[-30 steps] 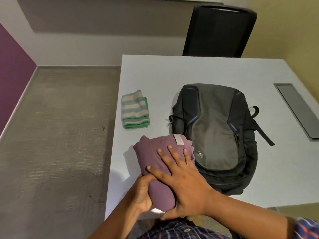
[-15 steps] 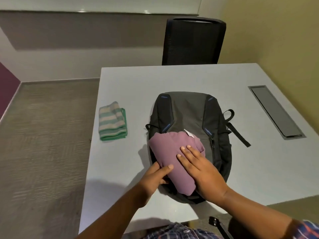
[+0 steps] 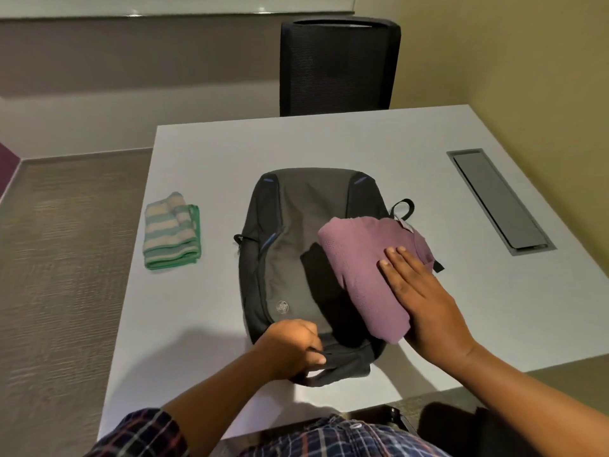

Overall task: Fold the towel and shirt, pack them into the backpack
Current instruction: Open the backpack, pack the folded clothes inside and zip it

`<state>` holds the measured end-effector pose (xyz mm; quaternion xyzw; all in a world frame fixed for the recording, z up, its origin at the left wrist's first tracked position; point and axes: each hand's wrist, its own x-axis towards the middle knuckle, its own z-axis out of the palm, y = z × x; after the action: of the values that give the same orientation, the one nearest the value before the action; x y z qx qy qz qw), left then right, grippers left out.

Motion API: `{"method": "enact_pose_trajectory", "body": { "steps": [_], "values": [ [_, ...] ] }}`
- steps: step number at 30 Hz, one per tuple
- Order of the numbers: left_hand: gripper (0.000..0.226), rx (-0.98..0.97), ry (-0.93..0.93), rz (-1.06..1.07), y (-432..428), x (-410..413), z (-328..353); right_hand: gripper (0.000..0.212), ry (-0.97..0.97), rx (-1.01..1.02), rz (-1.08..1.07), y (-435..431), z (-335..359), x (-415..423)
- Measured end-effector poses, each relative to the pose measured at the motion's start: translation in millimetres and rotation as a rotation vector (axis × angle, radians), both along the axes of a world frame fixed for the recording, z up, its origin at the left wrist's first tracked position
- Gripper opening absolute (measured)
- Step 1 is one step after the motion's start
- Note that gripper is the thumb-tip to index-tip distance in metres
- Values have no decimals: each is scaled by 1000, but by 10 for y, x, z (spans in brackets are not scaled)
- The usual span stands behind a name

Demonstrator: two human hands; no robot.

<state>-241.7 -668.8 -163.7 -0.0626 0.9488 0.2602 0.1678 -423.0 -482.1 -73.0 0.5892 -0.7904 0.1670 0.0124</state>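
Note:
A grey and black backpack (image 3: 296, 245) lies flat on the white table (image 3: 362, 143), its top end towards me. My left hand (image 3: 290, 347) grips the black top handle of the backpack at its near end. The folded purple shirt (image 3: 359, 265) is held above the right side of the backpack; my right hand (image 3: 421, 298) holds it with fingers laid over its top and the thumb hidden below. The folded green and cream striped towel (image 3: 171, 230) lies on the table to the left of the backpack, apart from both hands.
A black mesh chair (image 3: 337, 65) stands at the far side of the table. A grey cable hatch (image 3: 499, 199) is set into the table at the right. The table's left edge drops to carpeted floor (image 3: 66, 258).
My right hand has carried the shirt from the backpack's near middle to its right side. My left hand let go of the shirt and took hold of the backpack's top handle.

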Motion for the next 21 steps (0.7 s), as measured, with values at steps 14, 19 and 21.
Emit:
{"method": "enact_pose_trajectory", "body": {
  "steps": [14, 19, 21],
  "values": [
    [21, 22, 283, 394, -335, -233, 631, 76, -95, -199, 180, 440, -77, -339],
    [14, -1, 420, 439, -540, -449, 1249, 43, -87, -290, 357, 581, 72, -268],
    [15, 6, 481, 472, -616, -576, 1499, 39, -66, -293, 399, 613, 133, -237]
  ]
}}
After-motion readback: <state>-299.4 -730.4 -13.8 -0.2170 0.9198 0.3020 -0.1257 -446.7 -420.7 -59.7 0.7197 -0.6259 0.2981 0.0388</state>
